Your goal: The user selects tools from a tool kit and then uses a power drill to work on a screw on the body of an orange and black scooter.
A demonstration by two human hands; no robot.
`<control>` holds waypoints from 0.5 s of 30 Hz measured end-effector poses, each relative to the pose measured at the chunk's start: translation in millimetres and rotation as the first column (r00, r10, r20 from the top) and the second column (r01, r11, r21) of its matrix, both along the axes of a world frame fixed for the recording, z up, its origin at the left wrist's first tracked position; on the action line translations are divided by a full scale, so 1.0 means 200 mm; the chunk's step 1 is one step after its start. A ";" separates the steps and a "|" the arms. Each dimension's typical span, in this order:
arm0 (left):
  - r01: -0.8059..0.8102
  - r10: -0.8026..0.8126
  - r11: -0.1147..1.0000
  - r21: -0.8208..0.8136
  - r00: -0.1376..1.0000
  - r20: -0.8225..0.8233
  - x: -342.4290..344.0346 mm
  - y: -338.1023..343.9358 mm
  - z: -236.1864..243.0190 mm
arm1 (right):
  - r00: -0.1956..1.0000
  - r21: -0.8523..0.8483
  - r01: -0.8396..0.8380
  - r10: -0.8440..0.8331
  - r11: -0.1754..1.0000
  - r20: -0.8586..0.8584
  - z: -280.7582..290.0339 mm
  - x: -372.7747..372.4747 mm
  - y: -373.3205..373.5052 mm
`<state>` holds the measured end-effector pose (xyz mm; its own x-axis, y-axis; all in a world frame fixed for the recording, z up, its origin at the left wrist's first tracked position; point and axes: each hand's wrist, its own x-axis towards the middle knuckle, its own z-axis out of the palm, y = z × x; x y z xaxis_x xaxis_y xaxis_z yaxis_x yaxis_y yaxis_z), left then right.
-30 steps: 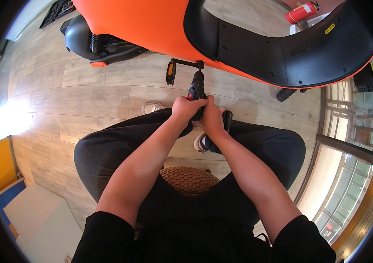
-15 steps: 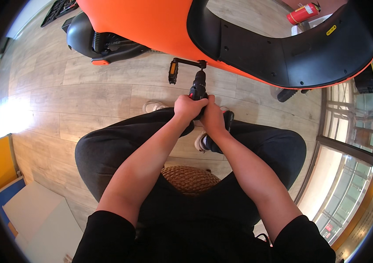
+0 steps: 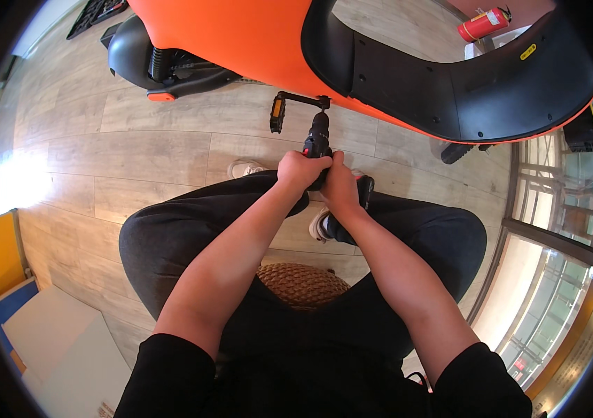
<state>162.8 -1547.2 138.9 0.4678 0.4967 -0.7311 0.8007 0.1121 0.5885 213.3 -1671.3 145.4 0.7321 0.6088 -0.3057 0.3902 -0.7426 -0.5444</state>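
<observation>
Between my knees, both hands are closed round a black cordless drill that points away from me. My left hand wraps its body from the left. My right hand grips it from the right, with the battery end showing beside the wrist. The drill's tip meets the end of a black pedal crank under the orange scooter body. A black pedal with an orange reflector hangs at the crank's left end. My fingers' undersides are hidden.
The scooter's black footwell panel curves off to the right, its black wheel cover to the left. A red fire extinguisher lies at the far right. Pale boards lean at the lower left. I sit on a woven stool.
Almost nothing differs. The scooter and drill sit very slightly further right in view; both hands keep their hold on the drill.
</observation>
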 end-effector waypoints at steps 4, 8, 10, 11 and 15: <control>-0.028 0.030 0.999 -0.039 0.999 0.037 -0.01 0.00 -0.04 | 1.000 -0.002 -0.013 0.013 1.000 0.014 0.00 0.00 0.00; -0.077 0.080 0.995 -0.065 0.996 0.035 0.00 -0.01 0.02 | 1.000 -0.007 -0.006 0.006 1.000 0.022 -0.02 0.00 -0.01; -0.075 0.078 0.995 -0.069 0.996 0.046 0.00 0.00 0.02 | 1.000 -0.011 -0.012 0.012 1.000 0.012 -0.01 0.00 0.00; -0.075 0.078 0.995 -0.070 0.996 0.046 0.00 0.00 0.02 | 1.000 -0.012 -0.012 0.012 1.000 0.012 -0.02 0.00 0.00; -0.071 0.074 0.995 -0.069 0.996 0.047 0.00 0.00 0.01 | 1.000 -0.002 -0.005 0.005 1.000 0.021 -0.02 0.00 0.00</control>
